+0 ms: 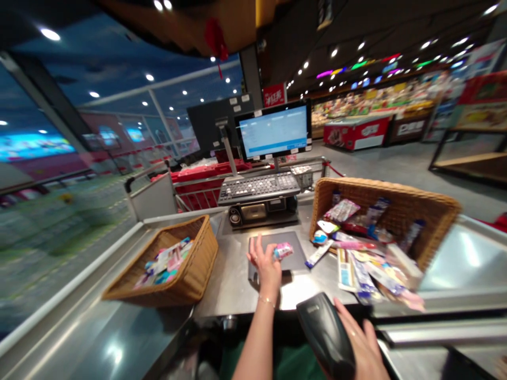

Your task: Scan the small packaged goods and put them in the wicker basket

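Observation:
My left hand point(264, 266) is over the dark scanner plate point(295, 258) on the steel counter, its fingers pinched on a small pink and blue packet point(283, 250). My right hand point(362, 343) is low at the near edge, wrapped round a black handheld barcode scanner point(325, 332) whose head points toward the packet. To the right, a wicker basket point(431, 211) lies tipped on its side, spilling several small packets point(364, 264) onto the counter. A second wicker basket point(198, 264) at the left holds several packets.
A keyboard point(259, 186) and a lit till screen point(274, 131) stand behind the scanner plate. Red shopping baskets point(198, 182) sit behind a rail at the back. Shop shelves and a red freezer point(356, 132) lie far right.

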A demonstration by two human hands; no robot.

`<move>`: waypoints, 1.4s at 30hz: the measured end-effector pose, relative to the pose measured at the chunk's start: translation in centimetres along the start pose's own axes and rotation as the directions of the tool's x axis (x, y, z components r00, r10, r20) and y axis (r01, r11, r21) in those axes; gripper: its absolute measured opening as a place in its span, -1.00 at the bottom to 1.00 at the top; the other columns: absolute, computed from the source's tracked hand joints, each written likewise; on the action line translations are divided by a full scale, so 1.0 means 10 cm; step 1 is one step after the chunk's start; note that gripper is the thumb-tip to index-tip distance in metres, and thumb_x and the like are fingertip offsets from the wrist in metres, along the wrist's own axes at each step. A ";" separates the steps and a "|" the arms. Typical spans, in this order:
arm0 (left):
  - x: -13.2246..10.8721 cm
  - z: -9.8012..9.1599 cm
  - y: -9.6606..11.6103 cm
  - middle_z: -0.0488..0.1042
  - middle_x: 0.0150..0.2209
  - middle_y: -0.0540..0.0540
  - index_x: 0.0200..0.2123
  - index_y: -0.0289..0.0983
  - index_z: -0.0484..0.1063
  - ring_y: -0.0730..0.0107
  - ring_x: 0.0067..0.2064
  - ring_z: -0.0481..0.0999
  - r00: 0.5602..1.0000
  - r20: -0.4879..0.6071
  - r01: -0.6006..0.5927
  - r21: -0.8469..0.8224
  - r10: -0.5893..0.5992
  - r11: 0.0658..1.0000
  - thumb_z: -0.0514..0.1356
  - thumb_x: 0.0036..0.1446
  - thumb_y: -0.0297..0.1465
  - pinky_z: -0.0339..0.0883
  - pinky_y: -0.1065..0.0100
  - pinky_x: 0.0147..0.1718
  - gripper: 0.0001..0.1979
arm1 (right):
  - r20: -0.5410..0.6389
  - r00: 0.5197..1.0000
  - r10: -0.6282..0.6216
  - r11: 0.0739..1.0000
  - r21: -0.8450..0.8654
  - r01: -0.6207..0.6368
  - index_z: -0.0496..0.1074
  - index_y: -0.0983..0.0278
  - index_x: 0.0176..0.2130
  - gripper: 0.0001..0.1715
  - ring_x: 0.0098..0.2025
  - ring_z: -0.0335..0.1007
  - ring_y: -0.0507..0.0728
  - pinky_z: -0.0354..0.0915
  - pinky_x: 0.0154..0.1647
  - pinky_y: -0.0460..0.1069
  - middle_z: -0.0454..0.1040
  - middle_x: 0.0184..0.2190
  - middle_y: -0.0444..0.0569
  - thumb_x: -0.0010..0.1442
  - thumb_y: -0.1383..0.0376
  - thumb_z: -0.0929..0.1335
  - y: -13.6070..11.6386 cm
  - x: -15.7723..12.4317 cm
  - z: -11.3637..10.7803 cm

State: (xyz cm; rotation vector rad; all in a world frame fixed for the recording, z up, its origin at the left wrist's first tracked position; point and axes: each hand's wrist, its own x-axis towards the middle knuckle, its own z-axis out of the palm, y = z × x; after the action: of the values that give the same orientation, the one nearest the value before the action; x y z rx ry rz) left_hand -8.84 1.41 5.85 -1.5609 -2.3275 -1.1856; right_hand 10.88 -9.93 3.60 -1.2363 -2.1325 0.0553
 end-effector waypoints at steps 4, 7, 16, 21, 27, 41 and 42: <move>0.01 -0.06 -0.05 0.10 0.36 -0.04 -0.17 -0.08 0.50 0.09 0.44 -0.18 1.000 -0.024 0.004 -0.007 -0.004 1.000 0.09 -0.07 -0.66 -0.23 -0.28 0.30 -0.54 | -0.008 1.000 -0.016 0.999 0.048 0.017 0.19 0.21 0.15 -0.48 0.26 0.25 0.45 0.01 0.19 0.52 0.42 0.14 0.26 0.20 0.26 0.17 -0.05 0.04 0.00; 0.02 -0.10 -0.09 0.08 0.37 -0.04 -0.16 -0.08 0.50 0.09 0.44 -0.18 0.999 -0.034 0.007 -0.008 -0.008 1.000 0.08 -0.08 -0.66 -0.24 -0.28 0.31 -0.52 | -0.015 0.999 -0.051 0.997 0.055 0.052 0.21 0.25 0.12 -0.50 0.24 0.26 0.48 0.03 0.14 0.53 0.44 0.10 0.32 0.19 0.28 0.15 -0.13 0.10 -0.03; 0.07 -0.28 -0.23 0.08 0.37 -0.01 -0.17 -0.08 0.50 0.08 0.43 -0.16 0.995 -0.095 0.030 0.027 -0.028 0.999 0.08 -0.08 -0.67 -0.19 -0.28 0.30 -0.53 | -0.006 0.995 -0.095 0.993 0.070 0.095 -0.09 0.17 0.32 -0.23 0.23 0.28 0.49 0.00 0.14 0.56 0.41 0.14 0.32 0.16 0.30 0.16 -0.37 0.23 -0.11; 0.09 -0.41 -0.28 0.10 0.36 0.00 -0.16 -0.08 0.50 0.08 0.43 -0.14 0.992 -0.113 0.055 0.050 -0.049 0.997 0.09 -0.09 -0.66 -0.20 -0.23 0.32 -0.52 | 0.013 0.990 -0.137 0.985 0.110 0.135 0.10 0.25 0.25 -0.35 0.31 0.14 0.50 -0.07 0.18 0.57 0.39 0.16 0.30 0.17 0.28 0.15 -0.43 0.26 -0.06; 0.10 -0.52 -0.34 0.13 0.35 -0.04 -0.18 -0.09 0.51 0.06 0.42 -0.11 0.987 -0.144 0.074 0.035 -0.068 0.997 0.10 -0.08 -0.65 -0.22 -0.23 0.32 -0.55 | 0.043 0.987 -0.155 0.983 0.111 0.149 0.22 0.28 0.19 -0.40 0.33 0.10 0.48 -0.09 0.22 0.55 0.36 0.19 0.30 0.17 0.27 0.16 -0.49 0.30 -0.06; 0.14 -0.66 -0.56 0.15 0.34 -0.11 -0.19 -0.10 0.53 -0.03 0.41 -0.06 0.958 -0.286 0.035 0.009 -0.031 0.999 0.15 -0.05 -0.65 -0.18 -0.31 0.27 -0.58 | 0.008 0.976 -0.218 0.965 0.153 0.214 0.14 0.27 0.21 -0.36 0.33 0.11 0.50 -0.11 0.21 0.54 0.40 0.16 0.23 0.14 0.27 0.17 -0.58 0.33 0.08; 0.14 -0.67 -0.58 0.15 0.34 -0.12 -0.19 -0.11 0.54 -0.04 0.40 -0.06 0.954 -0.300 0.022 0.010 -0.018 1.000 0.16 -0.05 -0.65 -0.18 -0.32 0.27 -0.59 | 0.007 0.975 -0.224 0.963 0.157 0.220 0.13 0.27 0.20 -0.36 0.32 0.11 0.51 -0.10 0.20 0.55 0.40 0.16 0.24 0.13 0.28 0.17 -0.59 0.34 0.08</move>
State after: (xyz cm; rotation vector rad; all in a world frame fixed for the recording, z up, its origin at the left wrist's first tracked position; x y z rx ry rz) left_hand -16.46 -2.86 7.98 -1.2515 -2.1533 -1.3046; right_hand 4.81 -10.30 6.80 -0.9060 -2.2287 0.1376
